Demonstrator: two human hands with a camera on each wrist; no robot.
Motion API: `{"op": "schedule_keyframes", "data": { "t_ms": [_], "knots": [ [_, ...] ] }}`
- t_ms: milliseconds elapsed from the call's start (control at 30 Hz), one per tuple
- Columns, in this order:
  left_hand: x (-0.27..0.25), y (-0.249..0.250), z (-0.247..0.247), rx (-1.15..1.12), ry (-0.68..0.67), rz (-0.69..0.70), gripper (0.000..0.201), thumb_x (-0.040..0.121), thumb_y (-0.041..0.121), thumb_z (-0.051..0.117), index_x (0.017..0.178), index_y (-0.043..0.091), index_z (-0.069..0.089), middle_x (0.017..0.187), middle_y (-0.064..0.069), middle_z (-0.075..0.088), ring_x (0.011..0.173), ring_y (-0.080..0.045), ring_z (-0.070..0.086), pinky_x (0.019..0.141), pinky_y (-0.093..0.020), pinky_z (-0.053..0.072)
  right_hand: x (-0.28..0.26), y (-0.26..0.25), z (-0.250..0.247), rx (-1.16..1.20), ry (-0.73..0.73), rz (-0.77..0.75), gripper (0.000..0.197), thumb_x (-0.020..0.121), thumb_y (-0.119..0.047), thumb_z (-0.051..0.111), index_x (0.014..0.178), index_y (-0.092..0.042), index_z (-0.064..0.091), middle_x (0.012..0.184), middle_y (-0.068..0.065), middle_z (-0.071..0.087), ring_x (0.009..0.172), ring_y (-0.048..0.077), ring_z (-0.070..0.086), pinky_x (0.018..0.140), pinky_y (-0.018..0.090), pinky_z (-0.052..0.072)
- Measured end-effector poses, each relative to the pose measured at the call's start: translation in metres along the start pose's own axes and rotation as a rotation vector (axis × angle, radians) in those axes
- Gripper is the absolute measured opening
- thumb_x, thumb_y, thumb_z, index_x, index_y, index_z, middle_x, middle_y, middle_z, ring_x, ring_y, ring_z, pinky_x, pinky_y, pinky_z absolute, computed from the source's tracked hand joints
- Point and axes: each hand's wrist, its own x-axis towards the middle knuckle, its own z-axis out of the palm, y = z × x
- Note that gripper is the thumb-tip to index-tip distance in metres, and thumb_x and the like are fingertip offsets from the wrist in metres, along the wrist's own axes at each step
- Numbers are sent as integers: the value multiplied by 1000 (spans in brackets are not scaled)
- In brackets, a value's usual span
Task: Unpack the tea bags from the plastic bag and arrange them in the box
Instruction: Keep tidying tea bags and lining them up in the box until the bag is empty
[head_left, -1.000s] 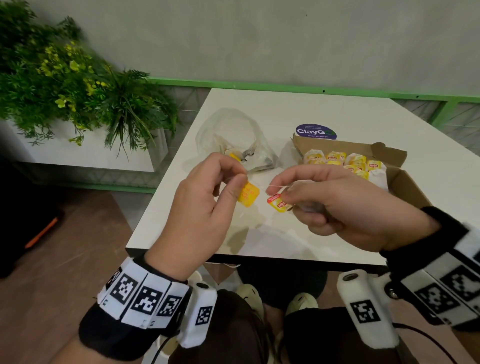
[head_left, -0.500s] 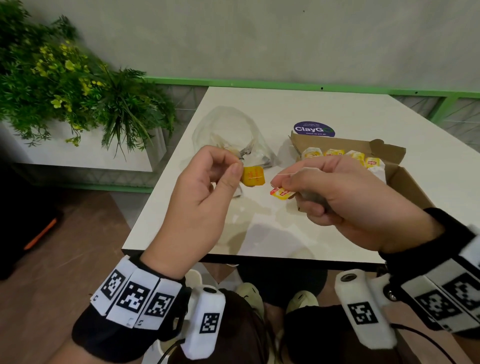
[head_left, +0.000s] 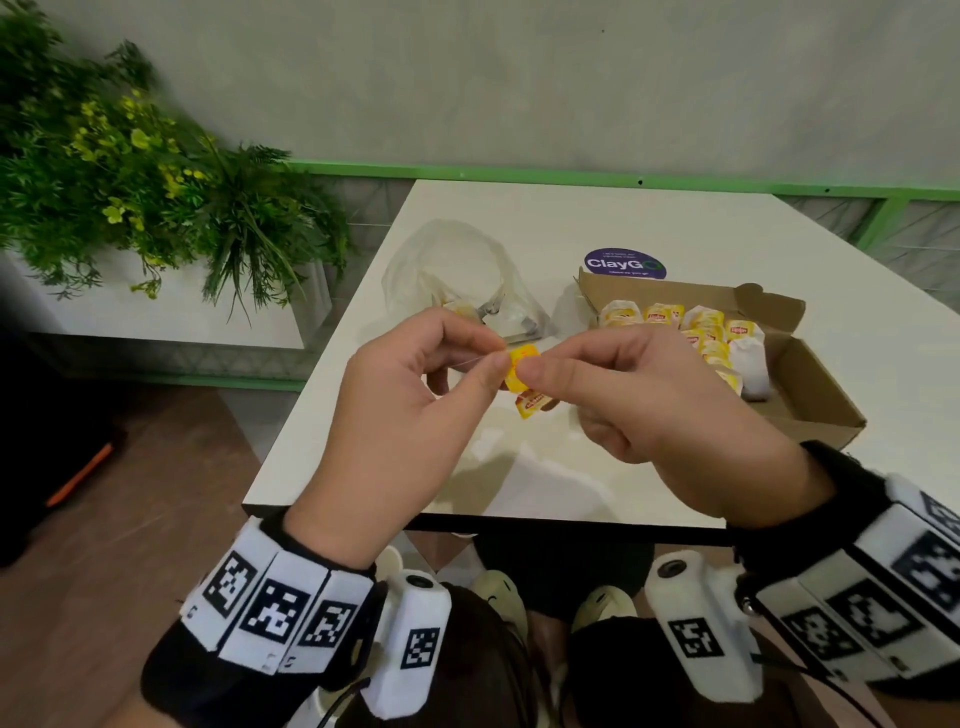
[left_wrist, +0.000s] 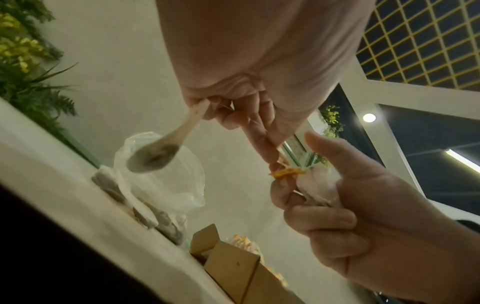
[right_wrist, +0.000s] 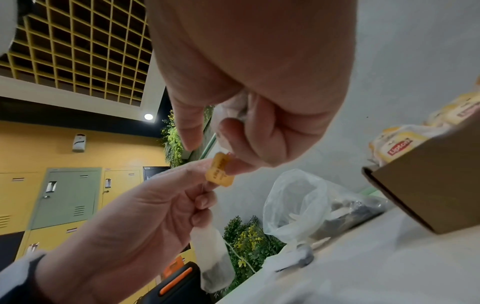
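Yellow tags (head_left: 521, 370) pinched by both hands; only wrist views show 2 tea bags: left hand (head_left: 410, 410) dangles 1 (right_wrist: 213, 260), right hand (head_left: 660, 400) palms 1 (left_wrist: 318, 190).

tea bag (left_wrist: 318, 190) mostly buried in the right hand (head_left: 660, 410), second tea bag (left_wrist: 155, 156) under the left hand (head_left: 410, 415) blurred, plastic bag (head_left: 462, 275) contents indistinct, cardboard box (right_wrist: 426, 185) cut off at the frame edge, tag (head_left: 522, 366) print unreadable

Both hands raised close together, fingertips nearly meeting: left hand (head_left: 415, 395) pinching between thumb and forefinger, other fingers curled, wrist banded in black; right hand (head_left: 654, 400) with forefinger extended toward the left thumb, remaining fingers curled into the palm, wrist banded likewise.
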Motion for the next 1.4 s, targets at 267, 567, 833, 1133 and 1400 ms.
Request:
{"op": "schedule_keyframes", "data": {
  "t_ms": [267,567,833,1133,1400],
  "knots": [
    [-4,2,-5,67,-44,23,22,92,7,56,91,28,61,90,9,75,89,-23,62,78,-40,47,5,7,-3,378,-33,171,11,85,-18,69,88,-7,67,64,1,55,46,12,33,38,18,12],
    [-3,-1,0,354,-49,66,36,89,60,56,80,29,73,93,17,65,98,-18,53,81,-21,38,2,3,5,370,-9,121,14,86,-12,69,98,-7,68,55,-4,53,42,9,35,34,16,17],
    [-1,-6,-14,363,-226,15,19,90,46,62,81,30,67,103,18,63,105,-16,49,85,-24,37,2,-5,-3,16,9,-60,5,92,-5,67,88,-7,69,62,-5,65,42,11,37,39,14,31],
    [3,8,-25,463,-348,31,15,81,30,53,66,33,52,89,11,61,96,-22,47,82,-34,38,-1,-24,-27,-537,-318,-103,21,85,-22,78,104,-32,75,88,-10,72,78,2,67,67,17,52],
    [6,7,-23,236,-342,-38,17,70,34,45,54,31,50,84,6,66,91,-16,50,69,-27,36,0,-11,-16,-926,-143,-352,7,87,-23,69,86,-30,71,71,-20,64,79,0,57,65,16,42]
  ]
}}
